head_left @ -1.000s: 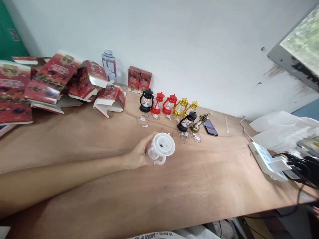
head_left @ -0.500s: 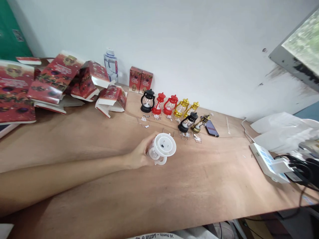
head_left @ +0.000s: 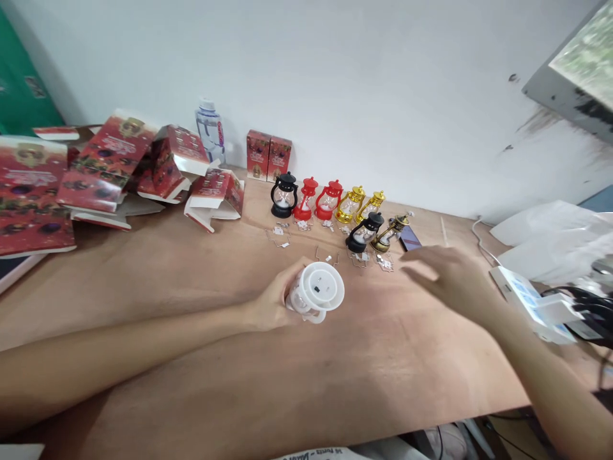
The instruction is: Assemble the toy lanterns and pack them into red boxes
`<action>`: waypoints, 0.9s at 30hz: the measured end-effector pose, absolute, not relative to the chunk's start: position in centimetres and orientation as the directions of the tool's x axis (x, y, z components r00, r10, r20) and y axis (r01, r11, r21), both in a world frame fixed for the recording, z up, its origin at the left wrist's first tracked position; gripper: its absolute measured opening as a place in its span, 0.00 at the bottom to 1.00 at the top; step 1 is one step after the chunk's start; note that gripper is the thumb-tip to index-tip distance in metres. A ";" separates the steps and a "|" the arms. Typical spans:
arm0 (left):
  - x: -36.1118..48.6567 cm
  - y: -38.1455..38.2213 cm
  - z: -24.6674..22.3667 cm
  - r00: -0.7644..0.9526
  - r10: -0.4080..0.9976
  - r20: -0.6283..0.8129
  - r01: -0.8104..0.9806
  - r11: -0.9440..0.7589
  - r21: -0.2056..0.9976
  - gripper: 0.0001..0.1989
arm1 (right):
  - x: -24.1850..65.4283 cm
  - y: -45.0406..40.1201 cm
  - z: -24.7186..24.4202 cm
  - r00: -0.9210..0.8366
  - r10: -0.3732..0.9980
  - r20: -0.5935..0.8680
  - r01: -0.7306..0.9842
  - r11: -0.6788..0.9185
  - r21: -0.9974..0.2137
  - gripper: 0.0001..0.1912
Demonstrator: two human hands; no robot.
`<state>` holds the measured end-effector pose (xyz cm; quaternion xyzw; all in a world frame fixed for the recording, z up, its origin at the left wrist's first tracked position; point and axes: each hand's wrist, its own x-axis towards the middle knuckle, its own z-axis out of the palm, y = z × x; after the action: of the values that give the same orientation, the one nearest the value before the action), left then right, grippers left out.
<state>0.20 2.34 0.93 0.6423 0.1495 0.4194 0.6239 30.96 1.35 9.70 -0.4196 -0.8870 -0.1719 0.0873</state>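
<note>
My left hand [head_left: 278, 297] is wrapped round a white lantern [head_left: 320, 287], its round base with a small black switch turned up towards me. My right hand [head_left: 443, 275], blurred, hovers over the table with thumb and fingers apart and nothing between them. It is nearest to a bronze lantern [head_left: 389, 234] and a phone [head_left: 410, 239]. Beside the bronze one leans a black lantern [head_left: 364, 233]. Behind them stand another black lantern [head_left: 284, 197], two red lanterns [head_left: 328, 200] and two gold lanterns [head_left: 350, 204]. Thin bent wires with small white tags [head_left: 328, 258] lie before the lanterns.
Red printed boxes [head_left: 105, 160] are heaped at the left, some open. Two upright red boxes [head_left: 268, 156] and a clear bottle [head_left: 211, 131] stand by the wall. On the right are a white power strip [head_left: 520, 297], black cables and white plastic bags [head_left: 531, 233].
My right hand has come into view from the right and reaches over the table. My left hand still holds the white lantern, its base tilted slightly more towards me.
</note>
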 end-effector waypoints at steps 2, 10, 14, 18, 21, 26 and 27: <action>0.1 2.3 0.8 0.603 0.721 0.342 -0.331 -0.164 0.929 0.24 | 29.3 1.9 9.1 -0.670 0.709 0.220 0.741 0.622 0.251 0.11; 0.1 2.4 0.9 0.596 0.728 0.338 -0.339 -0.153 0.928 0.25 | 22.1 6.6 8.7 -0.627 0.772 -0.106 0.727 0.629 0.277 0.14; 0.2 2.5 0.8 0.617 0.711 0.337 -0.344 -0.142 0.928 0.25 | 20.4 8.4 7.6 -0.590 0.784 -0.192 0.737 0.620 0.268 0.14; 0.1 2.5 0.8 0.625 0.700 0.347 -0.363 -0.134 0.922 0.25 | 20.1 9.6 6.7 -0.519 0.832 -0.196 0.793 0.555 0.252 0.13; 0.1 2.5 0.8 0.619 0.708 0.340 -0.345 -0.143 0.928 0.24 | 20.3 10.1 6.5 -0.486 0.850 -0.204 0.831 0.522 0.194 0.11; 0.0 2.5 0.7 0.609 0.713 0.347 -0.342 -0.158 0.926 0.25 | 20.8 10.7 6.1 -0.509 0.843 -0.177 0.850 0.524 0.050 0.07; 0.0 2.5 0.7 0.609 0.712 0.350 -0.343 -0.162 0.925 0.25 | 20.8 10.7 6.0 -0.520 0.839 -0.162 0.847 0.530 0.024 0.07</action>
<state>0.03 2.53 0.70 0.6375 0.1447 0.4179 0.6309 20.84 10.70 6.05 -0.4838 -0.8713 0.0289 -0.0769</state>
